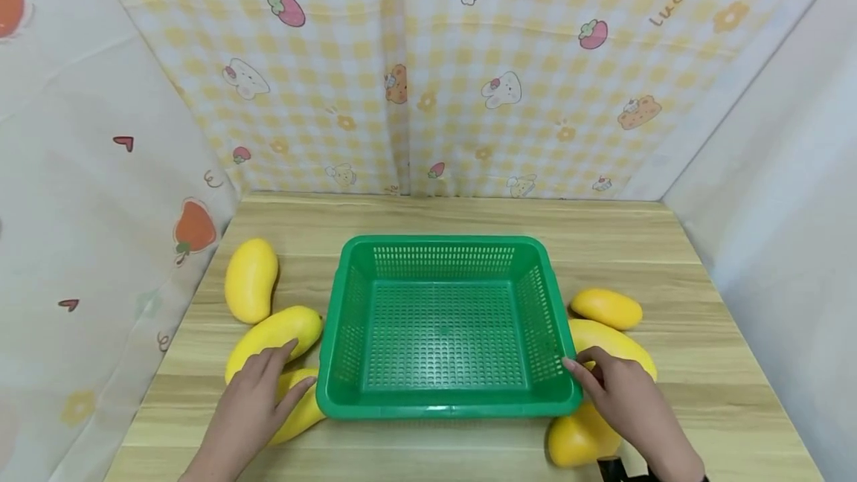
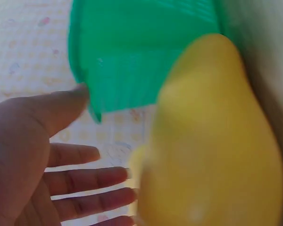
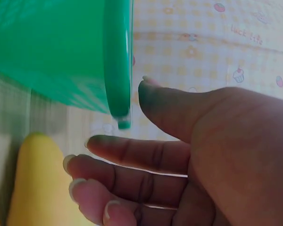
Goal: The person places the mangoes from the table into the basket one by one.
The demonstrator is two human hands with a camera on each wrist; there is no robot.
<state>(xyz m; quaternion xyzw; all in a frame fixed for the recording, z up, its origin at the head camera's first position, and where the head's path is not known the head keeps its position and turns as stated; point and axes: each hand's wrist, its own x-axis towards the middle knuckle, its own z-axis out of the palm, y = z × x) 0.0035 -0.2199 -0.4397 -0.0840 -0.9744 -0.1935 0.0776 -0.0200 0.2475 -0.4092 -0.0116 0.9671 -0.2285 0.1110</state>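
The green plastic basket (image 1: pixel 442 411) stands upright at the middle of the bench (image 1: pixel 435 456), its woven-looking base fully in sight, and as far as the pictures show, no mango has gone into it. Six yellow mangoes lie around it on the wood: a far-left mango (image 1: pixel 251 281), a middle-left mango (image 1: pixel 291 324) and a near-left mango (image 1: pixel 301 419), then a far-right mango (image 1: pixel 605 309), a middle-right mango (image 1: pixel 612 341) and a near-right mango (image 1: pixel 581 437). Both hands are released: the left hand (image 1: pixel 251 389), fingers extended, hangs over the two nearer left mangoes with its thumb close by the basket, while the right hand (image 1: pixel 619 385), fingers loosely bent, is just beside the rim without gripping it. Judging by this layout, the work is barely begun, with all six mangoes outside the basket.
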